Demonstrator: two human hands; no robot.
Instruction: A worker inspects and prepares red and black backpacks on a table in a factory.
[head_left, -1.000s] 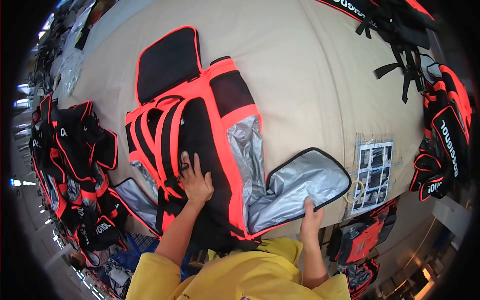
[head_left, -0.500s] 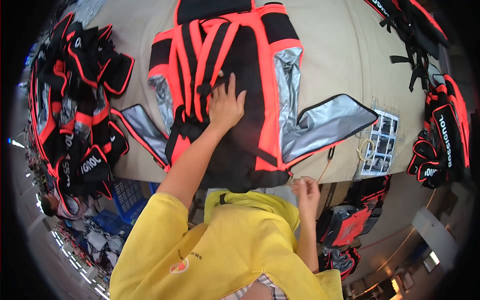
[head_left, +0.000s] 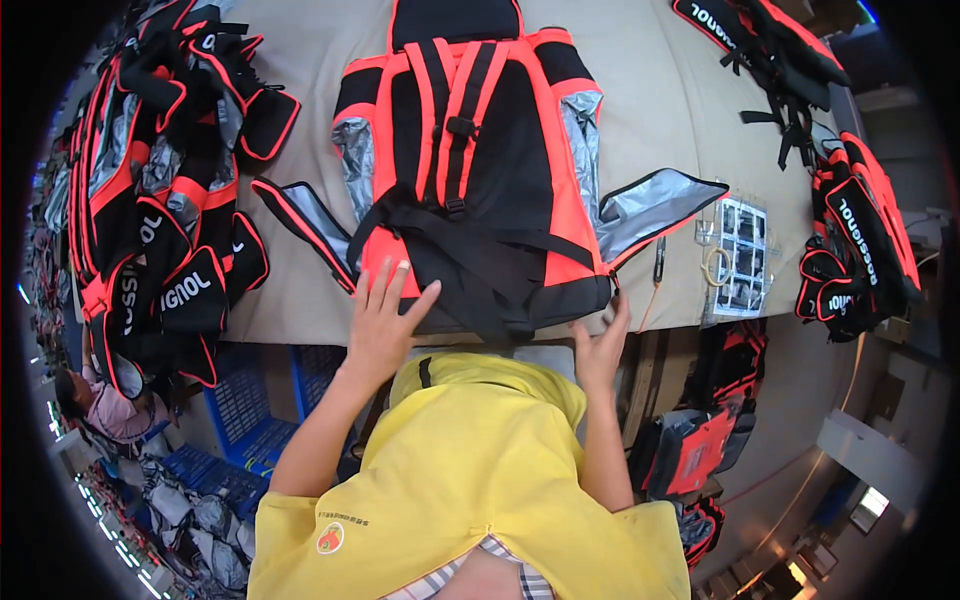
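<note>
A black and neon-orange backpack (head_left: 500,180) lies on the beige-covered table with its shoulder straps (head_left: 462,128) facing up. Black webbing straps (head_left: 450,240) are strewn across its lower part. Silver-lined side flaps spread out, one on the left (head_left: 315,215) and one on the right (head_left: 660,205). My left hand (head_left: 382,320) is open, fingers spread, at the bag's lower left edge. By the lower right corner is my right hand (head_left: 602,345), its thumb and fingers apart; the fingertips reach the corner, and whether they touch it I cannot tell.
Similar bags are heaped at the left table edge (head_left: 165,230), with more at the right (head_left: 865,230). A clear-pocketed sheet (head_left: 742,255), a yellowish ring (head_left: 716,266) and a small dark tool (head_left: 659,262) lie right of the backpack. Blue crates (head_left: 240,400) and a person (head_left: 115,410) are lower left.
My left hand has come off the shoulder straps down to the bag's lower left edge. Straps now lie across the bag's lower part. My right hand has moved up beside the lower right corner.
</note>
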